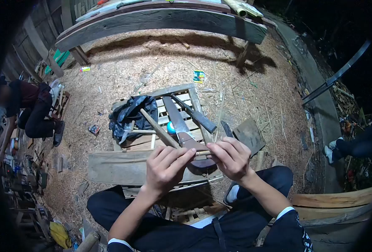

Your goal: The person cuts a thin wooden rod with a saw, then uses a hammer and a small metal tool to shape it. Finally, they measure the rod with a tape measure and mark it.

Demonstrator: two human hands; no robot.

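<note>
Both my hands meet near the middle of the view, holding a short, thin light-coloured strip [202,153] between them. My left hand [166,168] pinches its left end, and my right hand [231,157] pinches the right end. Just beneath them lies a saw [179,122] with a broad blade and brown handle, resting on a slatted wooden crate [194,98]. A dark-handled tool [203,120] is beside the blade. Left of the saw are a wooden stick [158,128], a blue round object [171,127] and a black plastic bag [131,115].
A wooden bench [161,22] spans the top. A board [114,166] lies before my knees, a flat panel [250,136] to the right. One person [37,105] crouches at left; another person's leg [354,145] shows at right. Shavings cover the ground.
</note>
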